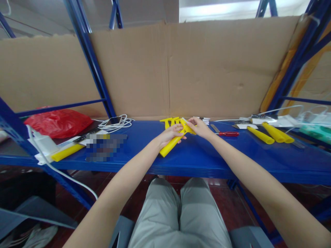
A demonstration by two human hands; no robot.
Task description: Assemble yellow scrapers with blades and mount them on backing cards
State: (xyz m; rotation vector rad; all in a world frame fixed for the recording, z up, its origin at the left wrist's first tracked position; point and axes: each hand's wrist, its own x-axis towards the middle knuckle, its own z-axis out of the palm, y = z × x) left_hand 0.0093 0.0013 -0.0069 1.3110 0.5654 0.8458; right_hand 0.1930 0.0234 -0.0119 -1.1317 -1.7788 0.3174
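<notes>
Left grip wrapped round and right grip pinching, over blue desk, one yellow handle piece; long axis diagonal, tube end pointing near-left, head far-right. Yellow tubes at right: three. Red-handled screwdriver: one. Yellow T-pieces behind left grip: perhaps three, partly hidden.

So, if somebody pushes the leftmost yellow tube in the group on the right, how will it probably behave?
That yellow tube would probably roll, because its side looks round and it lies on the flat blue tabletop. It may be light for its size, since its near end appears open and hollow.
</notes>
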